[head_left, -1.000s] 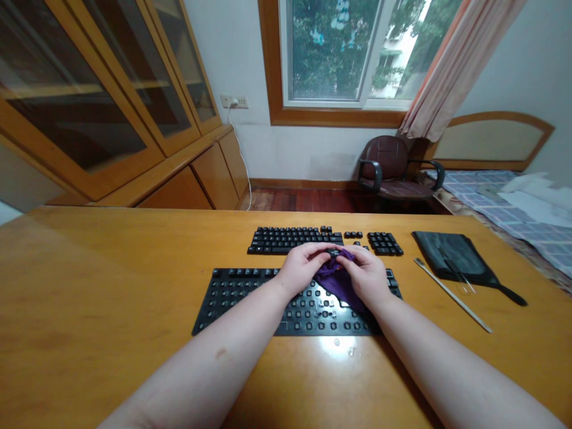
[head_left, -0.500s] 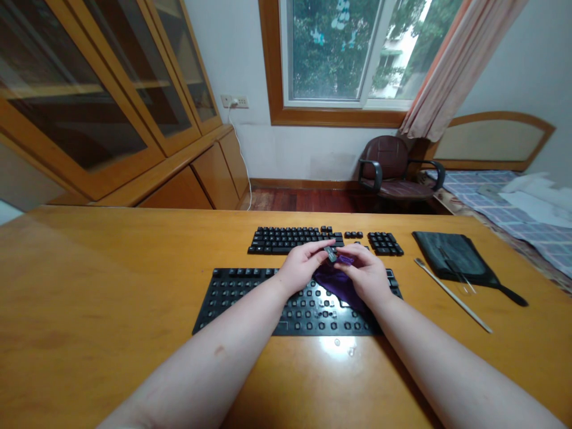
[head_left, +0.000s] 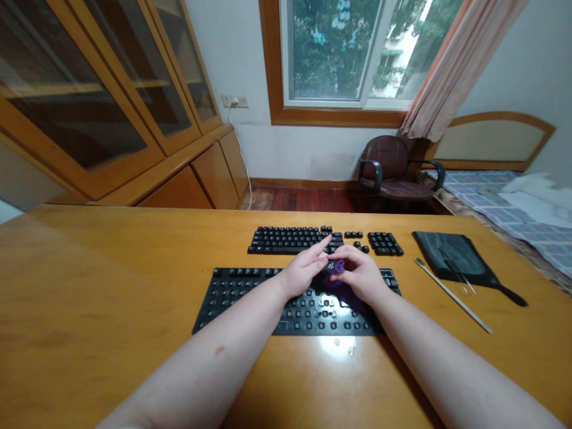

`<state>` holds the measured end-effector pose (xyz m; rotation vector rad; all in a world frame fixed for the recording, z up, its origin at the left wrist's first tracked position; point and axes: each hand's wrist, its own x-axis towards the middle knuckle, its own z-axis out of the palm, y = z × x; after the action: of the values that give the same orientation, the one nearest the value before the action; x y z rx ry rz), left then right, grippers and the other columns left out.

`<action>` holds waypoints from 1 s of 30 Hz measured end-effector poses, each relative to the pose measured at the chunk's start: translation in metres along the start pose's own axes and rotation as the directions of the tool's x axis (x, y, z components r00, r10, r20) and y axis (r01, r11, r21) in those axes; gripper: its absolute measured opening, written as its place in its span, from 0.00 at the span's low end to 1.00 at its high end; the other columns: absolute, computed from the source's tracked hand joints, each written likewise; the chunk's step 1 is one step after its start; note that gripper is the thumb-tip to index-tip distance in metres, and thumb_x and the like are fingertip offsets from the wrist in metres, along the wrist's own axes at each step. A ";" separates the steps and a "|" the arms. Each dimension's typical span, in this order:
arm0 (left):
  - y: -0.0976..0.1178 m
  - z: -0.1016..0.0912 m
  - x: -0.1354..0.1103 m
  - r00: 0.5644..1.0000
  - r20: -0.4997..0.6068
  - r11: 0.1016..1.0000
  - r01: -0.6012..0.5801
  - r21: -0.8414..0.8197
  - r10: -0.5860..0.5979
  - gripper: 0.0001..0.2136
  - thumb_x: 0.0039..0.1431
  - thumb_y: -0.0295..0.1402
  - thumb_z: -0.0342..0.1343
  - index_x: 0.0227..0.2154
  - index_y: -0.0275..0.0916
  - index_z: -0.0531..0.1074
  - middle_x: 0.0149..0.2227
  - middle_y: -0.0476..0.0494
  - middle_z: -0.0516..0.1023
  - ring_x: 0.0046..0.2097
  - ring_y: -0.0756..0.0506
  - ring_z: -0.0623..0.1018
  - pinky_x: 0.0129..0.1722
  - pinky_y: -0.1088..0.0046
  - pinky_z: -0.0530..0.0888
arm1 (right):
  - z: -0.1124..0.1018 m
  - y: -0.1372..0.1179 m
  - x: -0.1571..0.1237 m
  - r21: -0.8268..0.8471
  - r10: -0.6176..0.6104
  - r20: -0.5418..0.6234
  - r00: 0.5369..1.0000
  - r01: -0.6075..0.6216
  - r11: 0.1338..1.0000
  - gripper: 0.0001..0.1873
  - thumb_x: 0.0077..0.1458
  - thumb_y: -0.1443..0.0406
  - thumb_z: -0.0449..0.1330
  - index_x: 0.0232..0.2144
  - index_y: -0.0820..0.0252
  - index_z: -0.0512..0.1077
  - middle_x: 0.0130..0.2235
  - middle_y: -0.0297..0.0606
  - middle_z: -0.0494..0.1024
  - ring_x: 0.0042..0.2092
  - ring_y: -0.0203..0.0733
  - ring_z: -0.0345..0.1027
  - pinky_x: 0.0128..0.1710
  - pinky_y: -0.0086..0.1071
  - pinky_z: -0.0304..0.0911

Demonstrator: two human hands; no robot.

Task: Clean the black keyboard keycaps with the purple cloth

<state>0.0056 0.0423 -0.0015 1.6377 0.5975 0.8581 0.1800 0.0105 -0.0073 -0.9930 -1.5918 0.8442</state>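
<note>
Clock directions are taken from the keycap (head_left: 330, 267), with the window (head_left: 330, 53) at twelve. The keycap is held just above the board (head_left: 250, 298), right of its middle. The right hand (head_left: 364, 277), at three to four o'clock, has its thumb and forefinger closed on the keycap through the bunched purple cloth (head_left: 340, 267), which trails toward five over the board. The left hand (head_left: 304, 271), at nine, extends its forefinger straight; its other fingers are partly hidden, and whether they grip the keycap cannot be told. The board lies on the desk (head_left: 134, 286), spreading from three through six to nine, with rows of bare switches showing. Loose keys (head_left: 290, 241) stand in rows at ten, and number keys (head_left: 385, 244) at two. The pouch (head_left: 460, 253) lies at three; the stick (head_left: 453, 297) slants beside it, slightly past three.
</note>
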 end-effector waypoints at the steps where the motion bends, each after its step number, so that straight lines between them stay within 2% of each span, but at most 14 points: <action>1: -0.001 0.000 0.000 1.000 0.003 1.000 0.013 -0.009 -0.013 0.27 0.60 0.39 0.48 0.60 0.38 0.54 0.42 0.43 0.77 0.47 0.44 0.74 0.53 0.64 0.65 | -0.001 -0.001 0.001 0.004 0.002 0.007 1.000 -0.002 1.000 0.13 0.39 0.62 0.69 0.33 0.51 0.77 0.33 0.35 0.73 0.37 0.42 0.67 0.39 0.37 0.65; 6: -0.007 0.000 0.000 0.999 0.008 0.994 0.032 -0.106 -0.031 0.28 0.60 0.39 0.48 0.61 0.38 0.51 0.43 0.43 0.75 0.44 0.47 0.73 0.49 0.69 0.67 | -0.002 -0.006 0.003 0.005 0.041 0.015 0.999 -0.041 0.999 0.08 0.48 0.60 0.63 0.34 0.51 0.78 0.33 0.36 0.75 0.37 0.41 0.69 0.41 0.38 0.65; 9: -0.007 0.002 0.002 0.999 -0.026 0.993 0.023 -0.114 -0.026 0.28 0.60 0.38 0.49 0.61 0.37 0.51 0.39 0.44 0.76 0.40 0.48 0.75 0.44 0.70 0.69 | 0.000 -0.004 0.002 0.060 0.135 -0.137 0.981 -0.128 0.990 0.09 0.44 0.59 0.65 0.31 0.54 0.78 0.32 0.37 0.76 0.35 0.42 0.70 0.37 0.38 0.66; 12: -0.002 0.004 0.004 0.989 -0.149 1.000 -0.015 0.017 0.017 0.21 0.60 0.36 0.49 0.56 0.39 0.63 0.43 0.42 0.76 0.45 0.46 0.74 0.49 0.69 0.68 | 0.002 -0.002 0.001 0.211 0.279 -0.293 0.915 -0.223 0.952 0.13 0.41 0.58 0.67 0.31 0.56 0.76 0.29 0.36 0.77 0.30 0.41 0.70 0.32 0.37 0.67; 14: 0.001 0.004 0.005 0.977 -0.204 0.994 -0.038 0.103 0.059 0.15 0.60 0.34 0.49 0.48 0.39 0.71 0.47 0.42 0.75 0.50 0.45 0.72 0.54 0.67 0.65 | 0.004 0.000 0.001 0.270 0.320 -0.313 0.894 -0.240 0.932 0.13 0.41 0.57 0.67 0.30 0.57 0.74 0.28 0.36 0.77 0.28 0.40 0.69 0.31 0.36 0.67; 16: 0.003 0.005 0.006 0.975 -0.210 0.992 -0.050 0.115 0.074 0.13 0.60 0.33 0.50 0.44 0.38 0.73 0.47 0.42 0.75 0.51 0.44 0.72 0.54 0.66 0.65 | 0.005 0.000 0.000 0.277 0.309 -0.297 0.903 -0.228 0.933 0.12 0.42 0.58 0.66 0.29 0.57 0.73 0.28 0.35 0.77 0.27 0.38 0.68 0.30 0.35 0.66; 19: 0.002 0.007 0.007 0.973 -0.221 0.996 -0.062 0.060 0.073 0.11 0.58 0.32 0.51 0.42 0.37 0.73 0.44 0.42 0.77 0.46 0.44 0.75 0.48 0.66 0.70 | 0.005 0.001 -0.002 0.292 0.285 -0.312 0.906 -0.194 0.937 0.09 0.45 0.60 0.64 0.31 0.57 0.71 0.29 0.33 0.75 0.28 0.36 0.67 0.30 0.32 0.65; 21: 0.001 0.007 0.007 0.958 -0.270 0.994 -0.082 0.067 0.097 0.10 0.57 0.32 0.53 0.41 0.37 0.73 0.42 0.42 0.77 0.44 0.45 0.76 0.46 0.67 0.72 | 0.005 0.002 -0.003 0.340 0.253 -0.381 0.889 -0.119 0.933 0.06 0.48 0.63 0.61 0.31 0.56 0.69 0.32 0.33 0.74 0.32 0.37 0.69 0.34 0.33 0.66; 24: -0.003 0.006 0.007 0.917 -0.357 0.977 -0.117 0.180 0.176 0.09 0.54 0.31 0.57 0.38 0.38 0.73 0.41 0.42 0.76 0.43 0.45 0.75 0.46 0.67 0.72 | 0.004 0.001 -0.003 0.400 0.158 -0.459 0.874 0.045 0.916 0.03 0.49 0.68 0.55 0.30 0.56 0.65 0.36 0.34 0.72 0.41 0.41 0.70 0.43 0.37 0.64; 25: -0.004 0.005 0.006 0.906 -0.373 0.968 -0.124 0.220 0.201 0.09 0.53 0.31 0.58 0.38 0.38 0.73 0.41 0.42 0.76 0.43 0.45 0.75 0.46 0.67 0.72 | 0.004 0.000 -0.003 0.408 0.135 -0.463 0.876 0.076 0.910 0.04 0.48 0.69 0.55 0.29 0.56 0.64 0.35 0.33 0.71 0.40 0.40 0.70 0.43 0.38 0.64; 27: -0.005 0.004 0.006 0.896 -0.378 0.954 -0.134 0.268 0.232 0.09 0.52 0.31 0.59 0.38 0.39 0.73 0.41 0.43 0.75 0.43 0.45 0.75 0.45 0.67 0.73 | 0.005 -0.001 -0.003 0.395 0.123 -0.449 0.885 0.074 0.916 0.07 0.47 0.71 0.54 0.27 0.56 0.60 0.33 0.30 0.68 0.32 0.36 0.69 0.38 0.36 0.66; 30: -0.005 0.003 0.006 0.895 -0.369 0.942 -0.138 0.305 0.251 0.09 0.53 0.31 0.59 0.38 0.39 0.73 0.40 0.43 0.76 0.42 0.46 0.75 0.45 0.66 0.73 | 0.007 -0.002 -0.004 0.251 0.101 -0.419 0.902 0.009 0.968 0.08 0.46 0.73 0.53 0.24 0.56 0.58 0.30 0.30 0.66 0.25 0.32 0.62 0.28 0.31 0.63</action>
<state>0.0119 0.0462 -0.0056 1.8011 0.8776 1.3330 0.1735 0.0055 -0.0089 -0.9596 -1.0611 0.7700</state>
